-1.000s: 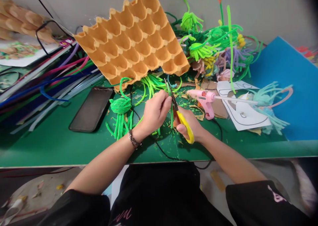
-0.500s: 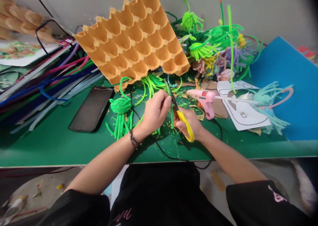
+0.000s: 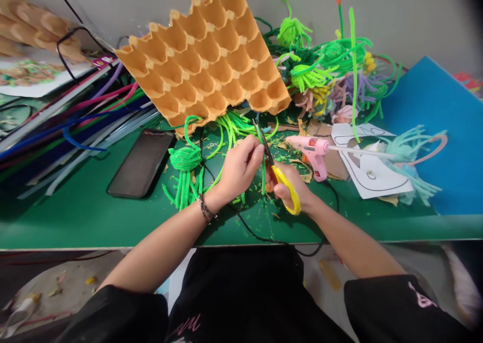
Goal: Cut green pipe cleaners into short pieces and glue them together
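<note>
Yellow-handled scissors (image 3: pixel 286 184) are gripped in my right hand (image 3: pixel 292 182), their dark blades pointing up and away from me, slightly parted. My left hand (image 3: pixel 241 164) is closed in a pinch on a green pipe cleaner (image 3: pixel 263 177), whose end hangs down beside the blades. Just left of that hand lies a bundle of green pipe cleaners (image 3: pixel 184 159) with a wrapped head and dangling strands. Lighter green strands (image 3: pixel 234 124) spread out beyond my hands, partly under the egg tray (image 3: pixel 211 56). Small green clippings dot the table below.
A black phone (image 3: pixel 139 164) lies to the left, beside long coloured pipe cleaners (image 3: pixel 90 111). On the right are a pink glue gun (image 3: pixel 315 154), a white paper cutout (image 3: pixel 372 179) and a blue board (image 3: pixel 418 101). A dark cord (image 3: pixel 252 234) runs near the front edge.
The scissors' blades have parted slightly and their handles have swung a little right in my right hand. My left hand keeps its pinch. The whole view has shifted slightly.
</note>
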A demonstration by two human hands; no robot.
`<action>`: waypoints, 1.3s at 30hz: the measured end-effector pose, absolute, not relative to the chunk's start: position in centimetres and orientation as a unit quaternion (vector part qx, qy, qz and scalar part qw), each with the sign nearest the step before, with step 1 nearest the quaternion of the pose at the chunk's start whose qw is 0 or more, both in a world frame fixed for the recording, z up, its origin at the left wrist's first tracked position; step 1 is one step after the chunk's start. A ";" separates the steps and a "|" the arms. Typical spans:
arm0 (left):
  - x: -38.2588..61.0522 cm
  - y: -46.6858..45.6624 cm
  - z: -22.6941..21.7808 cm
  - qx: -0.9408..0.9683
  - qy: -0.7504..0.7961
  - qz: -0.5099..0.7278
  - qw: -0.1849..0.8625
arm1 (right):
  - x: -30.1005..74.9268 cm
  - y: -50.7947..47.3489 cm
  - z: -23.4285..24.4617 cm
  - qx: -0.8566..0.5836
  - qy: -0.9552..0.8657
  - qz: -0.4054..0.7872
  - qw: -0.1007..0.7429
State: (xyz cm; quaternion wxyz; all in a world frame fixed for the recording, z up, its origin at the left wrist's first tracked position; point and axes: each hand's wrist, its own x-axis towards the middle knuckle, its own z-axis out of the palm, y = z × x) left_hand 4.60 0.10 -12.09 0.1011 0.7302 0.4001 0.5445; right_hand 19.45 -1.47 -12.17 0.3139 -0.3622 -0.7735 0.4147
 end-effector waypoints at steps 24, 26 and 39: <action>4.6 0.2 -12.3 0.747 0.375 0.532 0.134 | 19.4 -1.6 -12.0 -0.376 -0.758 0.411 0.338; 4.6 0.2 -12.4 0.742 0.380 0.534 0.137 | 19.3 -1.7 -12.0 -0.382 -0.756 0.407 0.342; 4.4 0.3 -12.0 0.728 0.395 0.536 0.164 | 19.3 -1.6 -12.0 -0.397 -0.765 0.373 0.343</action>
